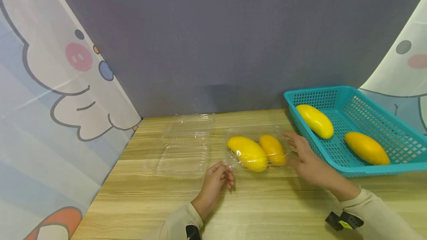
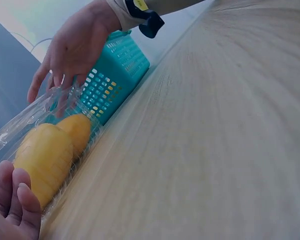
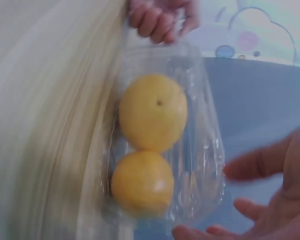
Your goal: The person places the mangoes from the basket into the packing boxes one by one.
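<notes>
Sleeves (image 1: pixel 380 210) lie foremost, right hand (image 1: pixel 301 155) spread beside the box (image 1: pixel 258 139) of two mangoes (image 1: pixel 247 153) on the counter (image 1: pixel 253 210), left hand (image 1: pixel 213 184) curled at the box's near corner, grip indeterminable; closing appears in hand, next calling for firm edge pressure.

Grey backdrop (image 1: pixel 233 40) behind wood-grain table (image 1: pixel 260 210); pale cartoon-printed sheets (image 1: pixel 36 129) at both sides.
</notes>
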The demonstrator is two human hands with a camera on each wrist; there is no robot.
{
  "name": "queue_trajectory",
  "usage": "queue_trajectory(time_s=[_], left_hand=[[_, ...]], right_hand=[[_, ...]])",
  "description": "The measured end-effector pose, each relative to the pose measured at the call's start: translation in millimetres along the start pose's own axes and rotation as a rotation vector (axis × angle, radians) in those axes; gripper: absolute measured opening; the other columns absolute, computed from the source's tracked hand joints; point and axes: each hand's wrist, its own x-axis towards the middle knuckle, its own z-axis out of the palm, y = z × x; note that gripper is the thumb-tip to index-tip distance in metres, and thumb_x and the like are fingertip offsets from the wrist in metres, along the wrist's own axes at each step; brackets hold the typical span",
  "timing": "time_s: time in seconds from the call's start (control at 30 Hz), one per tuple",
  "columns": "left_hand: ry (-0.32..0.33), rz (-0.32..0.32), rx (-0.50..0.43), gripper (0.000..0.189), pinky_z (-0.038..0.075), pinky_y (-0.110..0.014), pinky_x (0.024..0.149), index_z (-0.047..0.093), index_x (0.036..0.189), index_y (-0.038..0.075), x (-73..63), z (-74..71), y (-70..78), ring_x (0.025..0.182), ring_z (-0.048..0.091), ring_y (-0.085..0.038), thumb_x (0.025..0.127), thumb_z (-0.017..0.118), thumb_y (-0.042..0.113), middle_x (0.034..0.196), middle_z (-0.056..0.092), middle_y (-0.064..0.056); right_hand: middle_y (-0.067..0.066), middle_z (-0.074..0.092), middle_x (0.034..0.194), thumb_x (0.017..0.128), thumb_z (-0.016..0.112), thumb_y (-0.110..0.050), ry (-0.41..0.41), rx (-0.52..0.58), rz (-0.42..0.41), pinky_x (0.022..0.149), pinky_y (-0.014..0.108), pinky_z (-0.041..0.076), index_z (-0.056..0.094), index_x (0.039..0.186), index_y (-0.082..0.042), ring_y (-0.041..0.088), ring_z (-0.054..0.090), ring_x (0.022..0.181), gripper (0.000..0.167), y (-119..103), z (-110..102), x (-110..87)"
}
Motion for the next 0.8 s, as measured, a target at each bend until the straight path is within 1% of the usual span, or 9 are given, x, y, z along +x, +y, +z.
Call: queue_trajectory(time_s=[0.07,0.1,0.17,0.4,0.6,0.8], left_hand=[[0.001,0.004,0.001,0.016,0.045,-0.019,0.054,0.058,0.082,0.007,0.0,-0.1,0.2,0.057,0.055,-0.009,0.095,0.049,0.01,0.066,0.059,0.003],[0.002,0.005,0.003,0.016,0.045,-0.019,0.054,0.058,0.081,0.007,0.0,-0.3,0.2,0.057,0.055,-0.009,0.095,0.05,0.01,0.066,0.059,0.003],[0.008,0.004,0.001,0.016,0.046,-0.019,0.054,0.059,0.081,0.007,0.0,-0.5,0.2,0.057,0.055,-0.009,0.094,0.05,0.01,0.066,0.059,0.003],[0.04,-0.021,-0.011,0.016,0.045,-0.018,0.053,0.06,0.079,0.006,-2.4,-0.2,4.4,0.057,0.054,-0.008,0.092,0.053,0.009,0.065,0.059,0.003],[0.074,-0.052,-0.007,0.016,0.043,-0.018,0.05,0.06,0.075,0.006,-3.6,2.0,8.9,0.052,0.052,-0.007,0.09,0.055,0.01,0.061,0.057,0.004],[0.091,-0.058,-0.009,0.016,0.042,-0.018,0.049,0.06,0.074,0.007,-3.0,2.5,9.8,0.05,0.052,-0.007,0.089,0.055,0.009,0.059,0.057,0.005]], right_hand=[[0.033,0.011,0.156,0.094,0.042,0.013,-0.003,0.107,0.052,0.103,0.075,0.03,0.013,0.153,0.001,0.058,0.02,0.139,0.067,0.6,-1.8,1.0],[0.033,0.01,0.157,0.094,0.038,0.014,-0.004,0.135,0.066,0.104,0.075,0.028,0.011,0.153,0.002,0.059,0.019,0.14,0.067,1.2,-2.3,1.4],[0.032,0.012,0.158,0.093,0.035,0.016,0.003,0.16,0.076,0.105,0.074,0.026,0.01,0.153,0.003,0.059,0.018,0.141,0.067,2.6,-2.3,1.5],[0.031,0.014,0.158,0.089,0.035,0.02,0.023,0.146,0.073,0.106,0.073,0.027,0.013,0.153,0.003,0.056,0.019,0.143,0.07,6.4,1.2,1.4],[0.031,0.015,0.158,0.089,0.036,0.02,0.035,0.144,0.093,0.107,0.07,0.027,0.012,0.153,0.003,0.054,0.019,0.144,0.071,8.7,3.9,-1.2],[0.031,0.016,0.157,0.088,0.038,0.02,0.049,0.153,0.109,0.107,0.07,0.028,0.012,0.153,0.002,0.053,0.02,0.143,0.072,9.8,6.3,-0.8]])
